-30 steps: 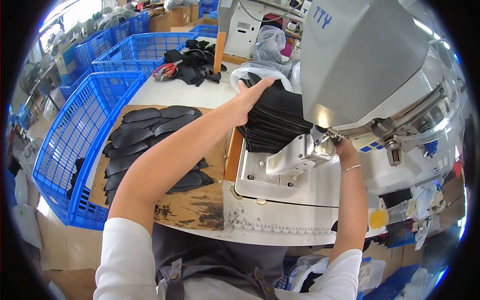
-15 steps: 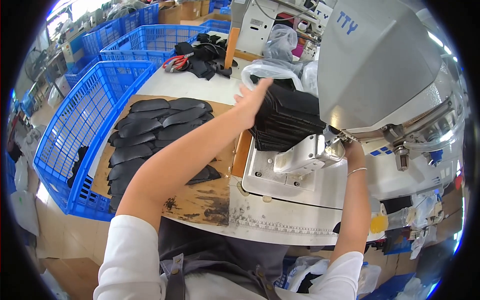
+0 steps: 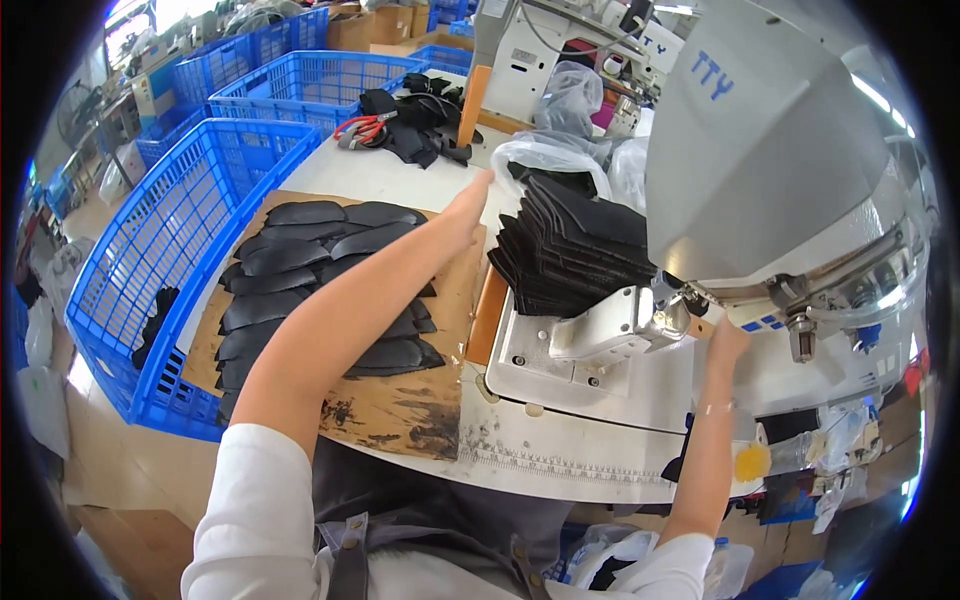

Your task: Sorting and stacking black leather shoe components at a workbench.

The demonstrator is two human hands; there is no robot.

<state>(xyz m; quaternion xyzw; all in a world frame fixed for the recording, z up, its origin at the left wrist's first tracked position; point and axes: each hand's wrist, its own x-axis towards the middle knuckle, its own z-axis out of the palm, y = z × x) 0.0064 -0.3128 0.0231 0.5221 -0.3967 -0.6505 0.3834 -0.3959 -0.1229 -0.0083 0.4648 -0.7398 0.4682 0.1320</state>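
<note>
A thick stack of black fabric pieces (image 3: 570, 240) rests by the metal arm (image 3: 605, 325) of a sewing machine, its left edges fanned out. Just left of that stack is my left hand (image 3: 465, 215), seen edge-on, fingers stretched and apart from the pieces. My right hand (image 3: 728, 342) is under the grey machine head (image 3: 765, 130), right of the metal arm. Its fingers are partly hidden, so what it touches cannot be made out. Beneath my left forearm, overlapping black curved pieces (image 3: 275, 260) lie in rows on a brown board (image 3: 400, 425).
Blue plastic crates (image 3: 135, 290) stand along the left. Red-handled pliers (image 3: 365, 128) and black scraps (image 3: 415, 125) lie at the table's back, near an upright orange post (image 3: 474, 105). A clear plastic bag (image 3: 550, 155) sits behind the stack. A ruler strip (image 3: 570, 462) runs along the front edge.
My left hand has come off the stack, moving left and slightly down. My right hand has shifted a little right and down. The stack's left edges now look more fanned out.
</note>
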